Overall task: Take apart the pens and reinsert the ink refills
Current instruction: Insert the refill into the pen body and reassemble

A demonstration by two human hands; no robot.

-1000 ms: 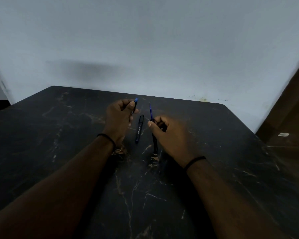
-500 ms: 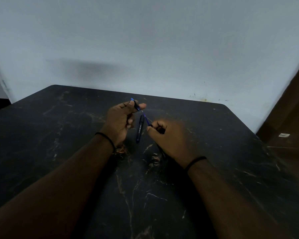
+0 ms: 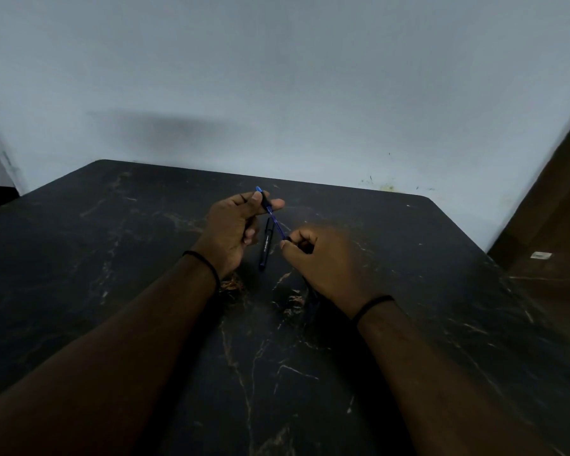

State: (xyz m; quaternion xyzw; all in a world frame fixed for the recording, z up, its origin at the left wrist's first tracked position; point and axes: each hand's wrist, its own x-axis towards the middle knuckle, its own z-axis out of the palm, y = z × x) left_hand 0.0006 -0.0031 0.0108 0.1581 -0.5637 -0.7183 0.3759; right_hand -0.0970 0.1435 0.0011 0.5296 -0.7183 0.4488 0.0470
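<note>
Left hand (image 3: 236,225): pinches a short black pen piece with a blue tip (image 3: 262,196).
Right hand (image 3: 323,258): closed on a dark pen barrel.
Blue refill (image 3: 277,223): slants between both hands.
Second pen (image 3: 266,245): lies on the dark marbled table (image 3: 112,258) between the hands.

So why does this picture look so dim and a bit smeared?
Head view: the room light is low, so the dark table swallows detail; the right hand is motion-blurred, the left hand sharper; the wide lens bends the wall edges.
</note>
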